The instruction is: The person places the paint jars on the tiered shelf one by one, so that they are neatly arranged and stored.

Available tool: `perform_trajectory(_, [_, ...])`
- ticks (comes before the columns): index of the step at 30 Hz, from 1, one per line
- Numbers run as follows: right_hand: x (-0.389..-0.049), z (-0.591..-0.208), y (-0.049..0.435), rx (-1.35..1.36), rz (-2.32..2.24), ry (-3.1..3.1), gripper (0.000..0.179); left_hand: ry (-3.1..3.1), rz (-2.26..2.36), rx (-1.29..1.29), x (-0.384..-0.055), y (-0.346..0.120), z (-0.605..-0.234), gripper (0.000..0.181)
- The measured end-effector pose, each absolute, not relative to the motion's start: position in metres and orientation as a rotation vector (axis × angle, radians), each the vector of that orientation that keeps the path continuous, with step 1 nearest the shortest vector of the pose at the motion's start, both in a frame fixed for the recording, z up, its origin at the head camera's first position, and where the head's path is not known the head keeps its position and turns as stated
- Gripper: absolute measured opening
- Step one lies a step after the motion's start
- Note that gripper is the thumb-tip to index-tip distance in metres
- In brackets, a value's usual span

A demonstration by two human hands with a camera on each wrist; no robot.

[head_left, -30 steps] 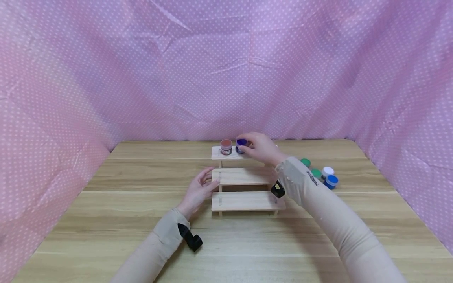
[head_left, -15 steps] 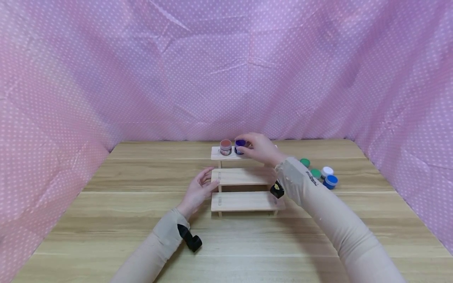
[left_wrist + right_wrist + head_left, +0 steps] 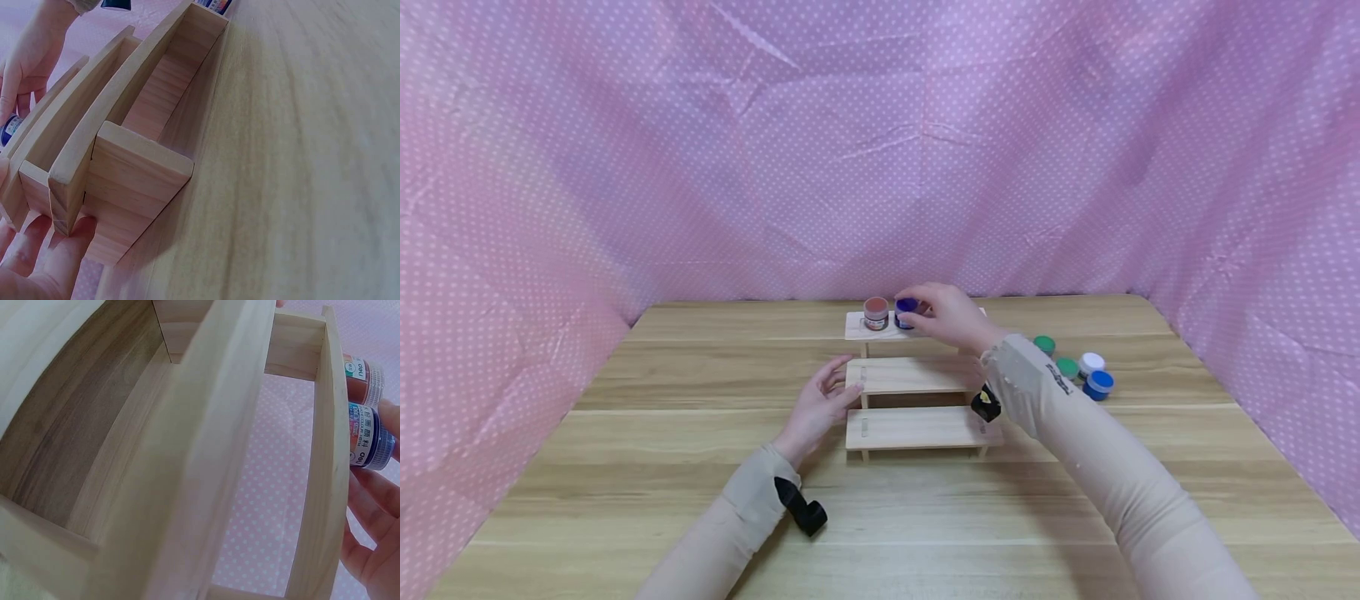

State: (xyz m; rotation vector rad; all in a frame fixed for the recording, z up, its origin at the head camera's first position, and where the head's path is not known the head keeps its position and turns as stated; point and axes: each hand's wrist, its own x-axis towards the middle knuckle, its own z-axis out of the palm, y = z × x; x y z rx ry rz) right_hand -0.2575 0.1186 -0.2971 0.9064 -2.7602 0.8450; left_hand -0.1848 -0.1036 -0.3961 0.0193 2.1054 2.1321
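The left hand point(image 3: 815, 411), fingers bent about its edge, holds the left end of the middle step of a three-tier wooden display rack point(image 3: 917, 375), which stands on the wood-grain table point(image 3: 662, 383). On the rack's top step, towards its left end, sits an upright reddish-brown paint jar point(image 3: 876, 314). Just right of it, at the same step, is a dark-blue paint jar point(image 3: 903, 311), pinched between the thumb and fingers of the right hand point(image 3: 951, 317). Right of the rack, two green-lidded jars point(image 3: 1067, 368), a white-lidded jar point(image 3: 1091, 363) and a bright-blue-lidded jar point(image 3: 1099, 384) stand near one another.
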Motion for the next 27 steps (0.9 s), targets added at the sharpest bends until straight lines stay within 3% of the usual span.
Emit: perform_trajectory(27, [-0.2590,-0.2997,0.1192,0.914,0.853,-2.748,0.037,2.094,2.139,0.050,-0.1859,-0.1048,-0.3979,0.059])
